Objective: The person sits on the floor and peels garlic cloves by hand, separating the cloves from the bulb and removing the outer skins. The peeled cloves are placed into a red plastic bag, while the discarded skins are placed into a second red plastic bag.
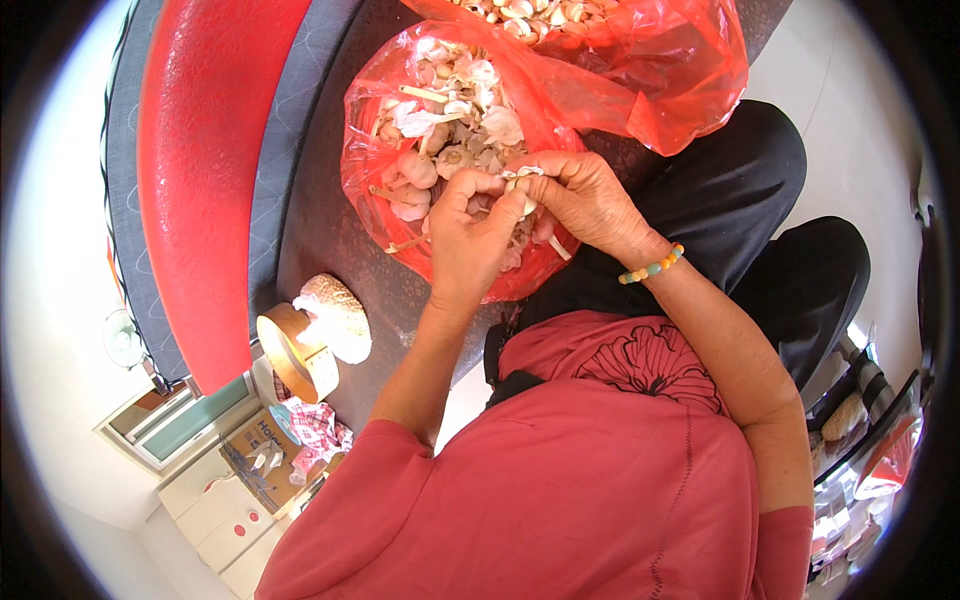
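My left hand (472, 236) and my right hand (589, 196) meet at the fingertips over a red plastic bag (360, 161). Between them they pinch a garlic clove (529, 205) with papery skin (523, 172) at its top; which fingers bear most of it cannot be told. Inside the bag lie whole garlic bulbs (417, 169) with cut stems, and loose white and pinkish skins (501, 126). A bead bracelet circles my right wrist. Beyond, at the top, separated garlic cloves (529, 16) lie in a second red plastic bag (675, 71).
Both bags rest on a dark speckled surface (319, 217). To the left are a long red cushion (199, 187) with dark grey edging, a round wooden object (300, 356) and a woven, bright-lit item (341, 319). My legs in black trousers (720, 195) are at the right.
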`<state>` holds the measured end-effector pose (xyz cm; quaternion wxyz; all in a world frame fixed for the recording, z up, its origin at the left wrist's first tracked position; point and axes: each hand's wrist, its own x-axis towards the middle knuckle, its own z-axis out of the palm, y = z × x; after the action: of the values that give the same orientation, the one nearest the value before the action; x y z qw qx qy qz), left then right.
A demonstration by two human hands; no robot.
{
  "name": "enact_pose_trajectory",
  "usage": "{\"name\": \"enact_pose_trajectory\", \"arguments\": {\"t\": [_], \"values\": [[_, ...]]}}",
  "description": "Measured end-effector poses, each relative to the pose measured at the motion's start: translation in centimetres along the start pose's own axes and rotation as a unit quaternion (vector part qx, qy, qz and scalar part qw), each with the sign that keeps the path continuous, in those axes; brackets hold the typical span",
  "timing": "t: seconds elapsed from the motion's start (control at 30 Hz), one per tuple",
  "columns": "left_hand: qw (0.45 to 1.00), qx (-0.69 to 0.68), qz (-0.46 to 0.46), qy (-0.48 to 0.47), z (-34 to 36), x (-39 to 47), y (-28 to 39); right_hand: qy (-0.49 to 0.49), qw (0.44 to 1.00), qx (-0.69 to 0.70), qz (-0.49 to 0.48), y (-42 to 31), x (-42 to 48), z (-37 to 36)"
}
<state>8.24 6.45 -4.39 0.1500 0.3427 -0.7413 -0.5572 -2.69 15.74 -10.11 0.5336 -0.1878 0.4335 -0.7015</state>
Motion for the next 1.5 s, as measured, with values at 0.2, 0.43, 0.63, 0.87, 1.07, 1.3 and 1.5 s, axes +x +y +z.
{"name": "enact_pose_trajectory", "arguments": {"t": [0.2,0.43,0.63,0.87,1.07,1.3,1.5], "values": [[0.996,-0.014,-0.083,-0.012,-0.1,0.2,-0.1,0.009,0.998,-0.056,0.024,-0.2,-0.2,0.0],[0.996,-0.025,-0.086,-0.029,-0.1,0.3,-0.3,0.037,0.996,-0.081,0.01,-0.1,-0.4,0.7],[0.993,0.039,-0.101,-0.036,-0.5,0.2,0.4,0.031,0.997,-0.07,0.021,0.1,-0.2,0.5],[0.987,-0.066,-0.061,-0.131,-3.0,1.4,-0.6,-0.023,0.996,0.065,0.059,-0.2,0.2,-0.4],[0.893,-0.41,-0.129,-0.131,-4.1,1.3,-2.3,-0.072,0.992,0.065,0.075,-1.3,0.0,-0.3],[0.938,-0.304,-0.094,-0.14,-4.0,1.4,-3.2,-0.027,0.993,0.024,0.111,-1.5,-0.1,0.2],[0.983,0.136,0.101,-0.065,-2.2,1.1,-2.2,-0.07,0.994,0.016,0.076,-1.5,-0.1,-0.2]]}}
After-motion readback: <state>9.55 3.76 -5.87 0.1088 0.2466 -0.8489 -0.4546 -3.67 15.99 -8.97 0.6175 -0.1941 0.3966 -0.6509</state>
